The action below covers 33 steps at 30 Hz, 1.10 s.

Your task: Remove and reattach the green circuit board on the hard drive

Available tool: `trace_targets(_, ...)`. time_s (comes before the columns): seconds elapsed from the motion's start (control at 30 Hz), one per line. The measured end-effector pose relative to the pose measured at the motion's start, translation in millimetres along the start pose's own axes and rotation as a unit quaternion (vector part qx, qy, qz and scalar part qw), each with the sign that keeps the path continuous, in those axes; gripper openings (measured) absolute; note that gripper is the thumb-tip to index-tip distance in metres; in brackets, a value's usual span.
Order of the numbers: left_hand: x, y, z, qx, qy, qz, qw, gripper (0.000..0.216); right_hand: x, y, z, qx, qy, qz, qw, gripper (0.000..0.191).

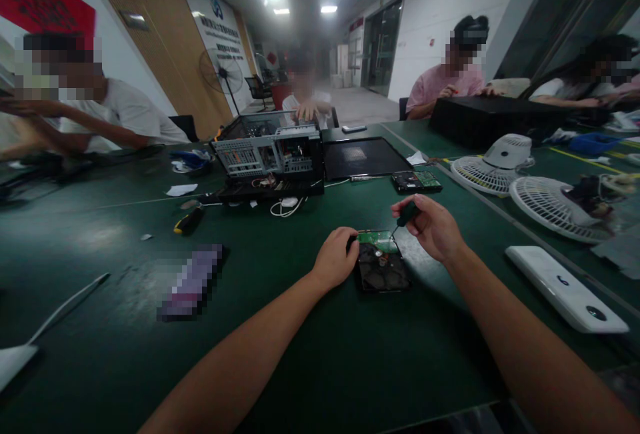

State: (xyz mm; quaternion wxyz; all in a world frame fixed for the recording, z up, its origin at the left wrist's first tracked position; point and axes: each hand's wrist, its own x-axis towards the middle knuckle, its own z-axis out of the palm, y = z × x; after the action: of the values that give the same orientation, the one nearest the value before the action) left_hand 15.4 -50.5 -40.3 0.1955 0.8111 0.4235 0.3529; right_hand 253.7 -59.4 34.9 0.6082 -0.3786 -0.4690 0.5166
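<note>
A hard drive lies flat on the green table in front of me, its green circuit board facing up at the far end. My left hand grips its left edge near the far corner, fingers curled. In my right hand is a screwdriver with a dark handle, held at a slant. Its thin shaft points down to the right part of the circuit board, and the tip appears to touch there. The screw under the tip, if any, is too small to make out. Another drive with a green board lies farther back.
An opened computer case stands at the back, beside a black panel. Yellow-handled pliers and a blurred phone-like object lie left. White fan parts and a white casing are right. Several people sit around the table.
</note>
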Motion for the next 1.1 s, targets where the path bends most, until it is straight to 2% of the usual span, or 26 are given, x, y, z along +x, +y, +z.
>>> trace_targets(0.1, 0.3, -0.6, 0.4, 0.0, -0.001, -0.001, 1.0, 0.025, -1.0, -0.3, 0.7, 0.001, -0.003, 0.002, 1.0, 0.019)
trace_targets(0.33, 0.4, 1.6, -0.7, -0.006, 0.007, 0.001, 1.0, 0.024, -0.3, 1.0, 0.2, -0.001, -0.002, 0.005, 1.0, 0.026)
trace_targets(0.7, 0.2, -0.1, 0.3, -0.002, 0.004, 0.001, 1.0, 0.024, 0.2, 0.4, -0.2, 0.014, -0.001, 0.021, 1.0, 0.022)
trace_targets(0.93, 0.4, -2.3, 2.5, 0.0, 0.005, 0.003, 1.0, 0.024, -1.3, -0.8, 2.2, -0.011, -0.01, -0.013, 1.0, 0.014)
trace_targets(1.1, 0.2, -3.2, 2.4, 0.002, 0.006, 0.005, 1.0, 0.024, -0.6, 1.6, 1.8, -0.073, 0.005, -0.058, 0.996, 0.025)
